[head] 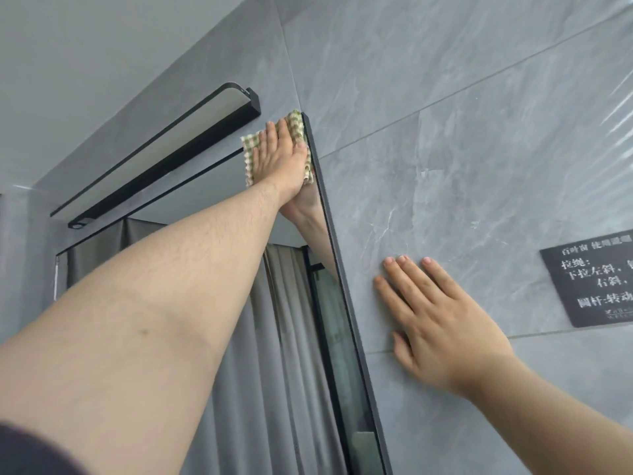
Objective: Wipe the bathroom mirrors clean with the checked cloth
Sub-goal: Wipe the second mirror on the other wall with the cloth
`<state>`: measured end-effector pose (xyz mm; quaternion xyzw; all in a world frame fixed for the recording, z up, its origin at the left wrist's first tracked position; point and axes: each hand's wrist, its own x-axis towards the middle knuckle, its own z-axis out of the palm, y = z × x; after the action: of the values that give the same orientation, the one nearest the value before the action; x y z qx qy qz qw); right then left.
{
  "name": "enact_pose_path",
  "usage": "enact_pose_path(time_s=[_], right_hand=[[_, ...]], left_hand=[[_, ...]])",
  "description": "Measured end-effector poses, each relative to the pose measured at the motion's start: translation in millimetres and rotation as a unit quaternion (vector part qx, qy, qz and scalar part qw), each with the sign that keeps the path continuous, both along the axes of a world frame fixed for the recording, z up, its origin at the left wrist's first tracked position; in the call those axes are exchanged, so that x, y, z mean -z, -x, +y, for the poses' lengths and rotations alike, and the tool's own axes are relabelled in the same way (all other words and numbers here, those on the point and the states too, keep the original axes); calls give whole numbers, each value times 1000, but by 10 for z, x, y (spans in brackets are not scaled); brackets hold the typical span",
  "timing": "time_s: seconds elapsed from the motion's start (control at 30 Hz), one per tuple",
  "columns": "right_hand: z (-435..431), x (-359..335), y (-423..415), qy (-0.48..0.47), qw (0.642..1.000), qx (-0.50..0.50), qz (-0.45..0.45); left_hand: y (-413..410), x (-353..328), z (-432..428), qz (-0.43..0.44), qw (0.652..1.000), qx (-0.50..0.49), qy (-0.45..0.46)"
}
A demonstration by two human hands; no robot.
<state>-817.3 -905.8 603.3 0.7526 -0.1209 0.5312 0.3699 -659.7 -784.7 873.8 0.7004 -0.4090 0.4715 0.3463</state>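
Note:
My left hand [279, 156] reaches up with straight fingers and presses the green and beige checked cloth [297, 126] flat against the top right corner of the black-framed mirror [294, 337]. The cloth shows above and to both sides of the hand. The glass reflects my forearm, grey curtains and a dark window frame. My right hand [442, 323] lies flat with spread fingers on the grey tiled wall [445, 132], just right of the mirror's frame, and holds nothing.
A long black light bar [164, 156] is mounted above the mirror's top edge, close to the left of the cloth. A dark sign with white writing [596, 279] hangs on the wall at the far right.

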Motion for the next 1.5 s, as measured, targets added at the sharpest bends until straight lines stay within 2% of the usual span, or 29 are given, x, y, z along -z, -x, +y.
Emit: enact_pose_path(time_s=[0.23,0.5,0.77,1.0,1.3,1.5], right_hand=[[15,3,-9,-4,1000,8,-1],[2,17,-26,7,1000,5,-18],[1,16,-23,13,999,24,-19],[30,2,-24,19,999,39,-19],[61,7,-15,13,998,51,-19],[65,11,-16,18,999,46,-24]], left_hand=[[-224,-9,95,-31,1000,-2,-7],[-918,144,441,54,997,-7,53],[-2098,999,987,188,970,-35,152],[-2200,1261,1012,200,965,-44,163],[-1763,1955,823,84,993,-20,80],[-1570,2668,715,-14,999,-6,28]])
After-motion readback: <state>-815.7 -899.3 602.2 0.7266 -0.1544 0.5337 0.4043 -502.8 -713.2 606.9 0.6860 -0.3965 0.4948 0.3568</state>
